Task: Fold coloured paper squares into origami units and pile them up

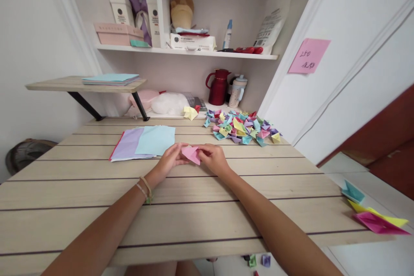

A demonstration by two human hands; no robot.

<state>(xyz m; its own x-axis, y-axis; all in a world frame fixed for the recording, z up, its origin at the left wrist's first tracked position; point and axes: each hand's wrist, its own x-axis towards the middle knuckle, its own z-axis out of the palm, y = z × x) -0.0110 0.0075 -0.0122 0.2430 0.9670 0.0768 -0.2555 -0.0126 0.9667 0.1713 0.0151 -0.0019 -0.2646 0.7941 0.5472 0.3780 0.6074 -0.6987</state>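
Note:
A small folded pink paper [190, 154] is pinched between both of my hands just above the wooden table [80, 207]. My left hand [170, 159] grips its left edge with closed fingers; a beaded bracelet is on that wrist. My right hand [213, 158] pinches the right edge. To the left of my hands lies a stack of flat paper sheets [144, 142], lilac and light blue on top. Behind my right hand, at the table's far side, is a heap of several folded paper pieces [242, 128] in many colours.
A yellow folded piece [190, 113] sits at the back. Blue, yellow and pink folded papers [371, 215] lie at the right edge. A red jug [218, 87] and a cup [237, 90] stand under the shelf [187, 51]. A side shelf [80, 84] holds sheets. A pink note [308, 55] hangs on the wall.

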